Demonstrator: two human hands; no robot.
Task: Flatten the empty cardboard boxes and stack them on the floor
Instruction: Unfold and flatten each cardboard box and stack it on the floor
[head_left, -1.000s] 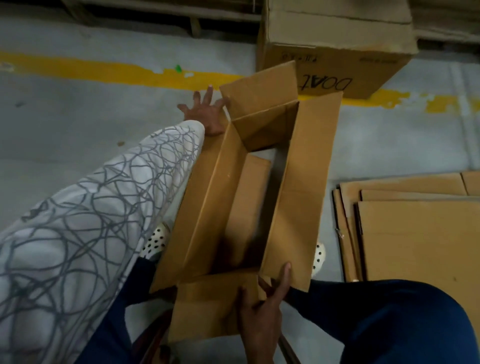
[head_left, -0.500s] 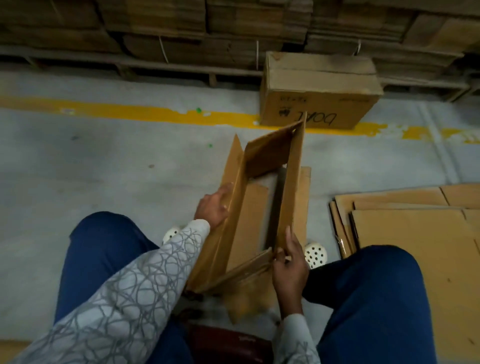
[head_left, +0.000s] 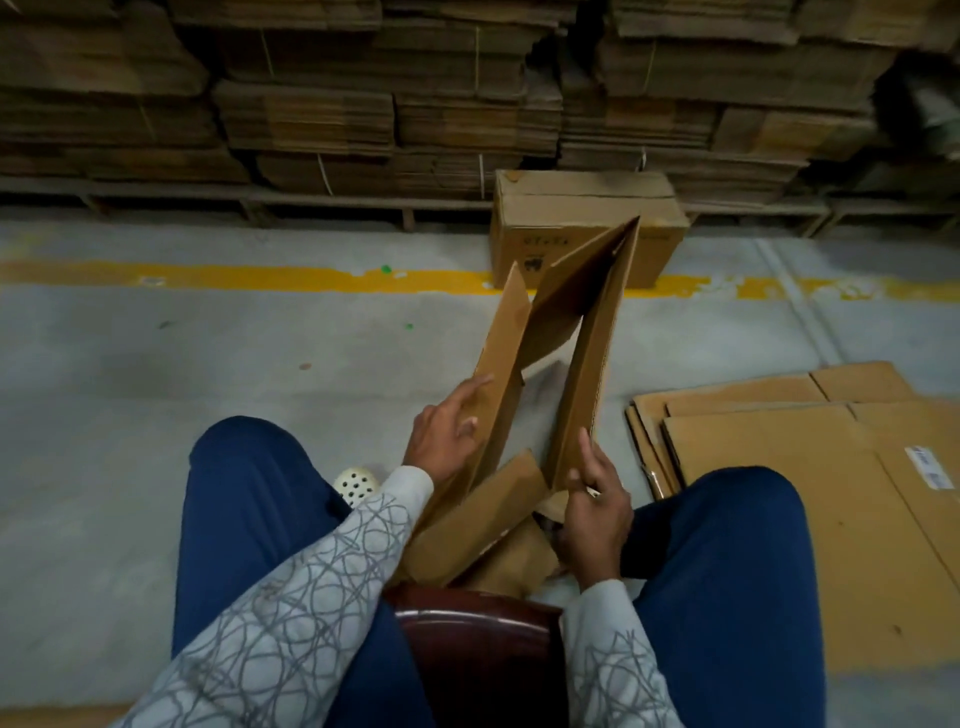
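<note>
A brown cardboard box (head_left: 589, 353) stands tilted between my knees, its two long walls squeezed close together and its flaps splayed at the bottom. My left hand (head_left: 447, 436) presses flat against the outside of the left wall, fingers mostly straight. My right hand (head_left: 592, 493) grips the near edge of the right wall, thumb on one side and fingers on the other. A stack of flattened boxes (head_left: 810, 478) lies on the floor to my right.
A closed cardboard box (head_left: 582, 208) sits on the yellow floor line (head_left: 260, 278) ahead. Bundled flat cardboard (head_left: 363, 104) is piled on pallets along the back. I sit on a dark red stool (head_left: 472, 649). Grey concrete floor (head_left: 156, 389) spreads to the left.
The box has gone from wide open to nearly collapsed and been raised more upright. My left hand came back from the far flap to the left wall; the view tilted up.
</note>
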